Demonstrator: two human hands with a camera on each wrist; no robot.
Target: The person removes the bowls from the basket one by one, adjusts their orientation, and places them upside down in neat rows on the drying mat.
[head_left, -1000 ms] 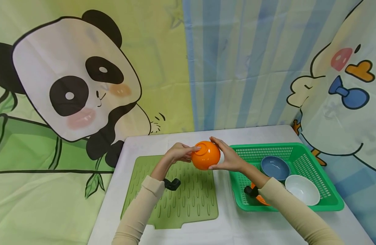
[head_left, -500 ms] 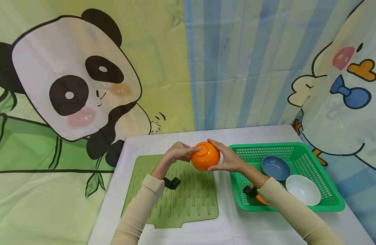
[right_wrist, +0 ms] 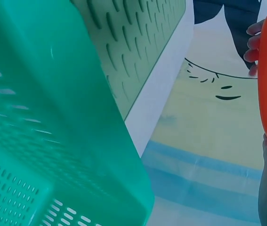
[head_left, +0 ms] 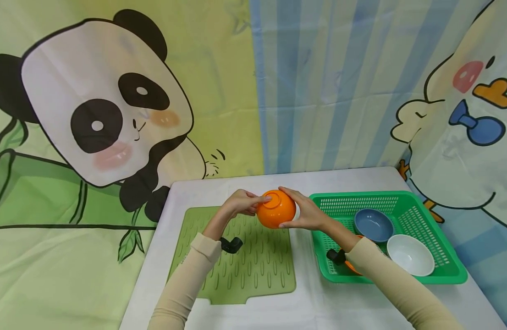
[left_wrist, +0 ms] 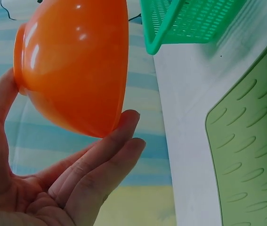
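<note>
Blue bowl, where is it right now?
In the head view, the blue bowl sits toward the right, inside the green plastic basket, just up and left of the white bowl.

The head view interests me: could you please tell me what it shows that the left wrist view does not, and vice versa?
Only the head view shows the right hand, blue bowl, white bowl and printed panda. Only the left wrist view shows the palm side of the left hand. Both show the orange bowl, green basket and green textured mat.
</note>
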